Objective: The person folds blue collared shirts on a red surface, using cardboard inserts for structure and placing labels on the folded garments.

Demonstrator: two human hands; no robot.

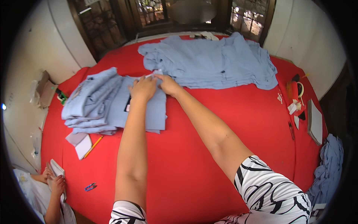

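Observation:
Light blue garments lie folded in a layered pile (91, 100) on the left side of the table. Over the far edge of the flat folded garment (156, 112) beside it, my left hand (143, 88) rests with its fingers spread on the cloth. A dark label shows on that garment, partly behind my left forearm. Close by, my right hand (169, 85) has its fingers drawn together at the garment's far right corner, near a small white piece (158, 71). What exactly those fingers pinch is hidden. Beyond my hands lies a wide stack of light blue garments (209, 61).
A red cloth (209, 160) covers the table. Left are an open notepad (82, 149), a yellow pencil (93, 147) and blue thread snips (90, 186). Another person's hands (56, 183) hold a pale pad, lower left. Scissors (291, 130), a tape roll (300, 89) and a board (315, 123) lie right.

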